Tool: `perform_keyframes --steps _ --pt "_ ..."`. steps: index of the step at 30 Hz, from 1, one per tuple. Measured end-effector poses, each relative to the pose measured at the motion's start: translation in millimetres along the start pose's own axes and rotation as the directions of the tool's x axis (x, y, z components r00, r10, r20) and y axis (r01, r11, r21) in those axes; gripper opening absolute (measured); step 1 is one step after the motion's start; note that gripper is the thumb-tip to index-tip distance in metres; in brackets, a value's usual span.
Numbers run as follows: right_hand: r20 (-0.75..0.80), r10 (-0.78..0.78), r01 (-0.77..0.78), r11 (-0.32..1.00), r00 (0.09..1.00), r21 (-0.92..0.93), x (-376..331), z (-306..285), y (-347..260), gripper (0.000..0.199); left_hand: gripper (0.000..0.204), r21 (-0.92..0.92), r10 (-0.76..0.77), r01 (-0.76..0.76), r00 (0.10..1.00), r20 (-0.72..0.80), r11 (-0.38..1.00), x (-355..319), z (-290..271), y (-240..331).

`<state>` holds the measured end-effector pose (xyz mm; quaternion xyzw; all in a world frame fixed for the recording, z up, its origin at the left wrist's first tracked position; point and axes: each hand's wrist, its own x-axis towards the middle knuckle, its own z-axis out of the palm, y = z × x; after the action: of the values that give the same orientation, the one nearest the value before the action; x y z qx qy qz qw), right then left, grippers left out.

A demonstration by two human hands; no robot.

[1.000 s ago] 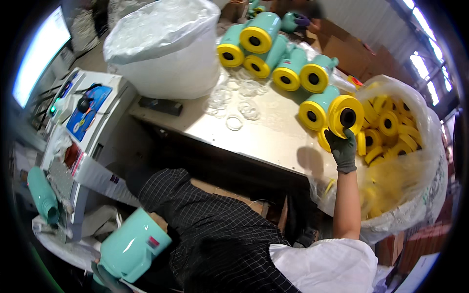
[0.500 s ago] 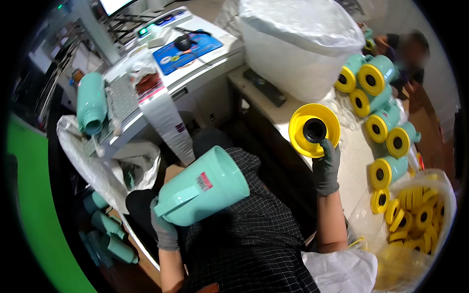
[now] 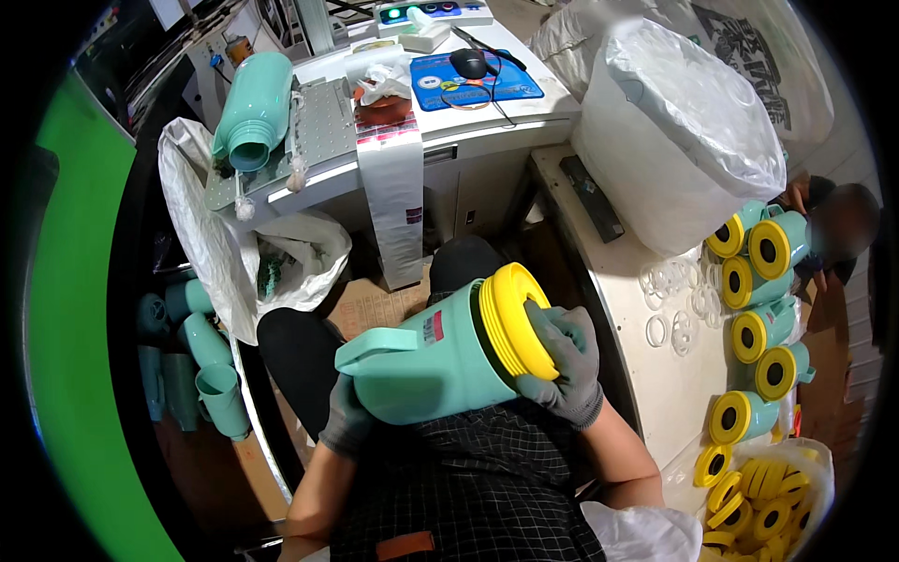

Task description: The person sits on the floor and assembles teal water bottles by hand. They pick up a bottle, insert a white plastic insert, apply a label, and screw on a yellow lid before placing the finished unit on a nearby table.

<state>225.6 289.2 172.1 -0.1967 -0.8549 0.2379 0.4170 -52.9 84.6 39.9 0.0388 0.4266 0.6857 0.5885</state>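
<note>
A mint-green plastic jug (image 3: pixel 426 370) with a handle and a small pink-and-white label lies tilted above my lap, its mouth to the right. My left hand (image 3: pixel 345 419), in a grey glove, is closed around its base end. In my gloved right hand (image 3: pixel 567 365) is a yellow threaded lid (image 3: pixel 513 323). The lid sits aslant at the jug's mouth, and a dark gap shows along part of the rim. My right fingers grip the lid's outer face and edge, so its black centre is hidden.
Another green jug (image 3: pixel 257 108) lies uncapped on the perforated surface at the left; a label strip (image 3: pixel 391 206) hangs nearby. Along the right bench (image 3: pixel 646 375) are clear rings (image 3: pixel 682 330), several lidded jugs (image 3: pixel 754 337), a bag of yellow lids (image 3: pixel 763 501) and a white lined bin (image 3: pixel 670 140). Another person sits beyond.
My right hand has brought the yellow lid leftward from over the bench to the jug's mouth. The jug has tipped closer to level in my left hand. The whole view has shifted.
</note>
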Motion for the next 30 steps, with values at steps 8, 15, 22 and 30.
perform_keyframes --steps 8,15,22,30 --pt "0.015 -0.077 0.077 0.997 0.997 -0.019 -10.4 2.1 -12.8 0.070 0.055 -0.711 -0.272 0.437 0.899 0.342 0.551 5.0 -3.0 -6.2" --pt "0.046 0.012 -0.011 1.000 0.999 -0.007 -6.4 8.1 -28.2 0.064 0.054 -0.633 -0.137 0.227 0.972 0.189 0.740 -12.2 2.3 -5.5" --pt "-0.047 0.033 -0.027 0.993 0.998 0.116 -8.6 19.8 -24.8 0.059 0.037 0.219 0.388 -0.370 0.921 -0.044 0.903 -26.8 19.3 13.3" --pt "0.292 0.598 -0.544 0.296 0.746 0.785 20.7 -19.5 -35.2 0.077 0.025 0.296 0.396 -0.330 0.896 -0.200 0.896 -10.6 11.1 26.4"
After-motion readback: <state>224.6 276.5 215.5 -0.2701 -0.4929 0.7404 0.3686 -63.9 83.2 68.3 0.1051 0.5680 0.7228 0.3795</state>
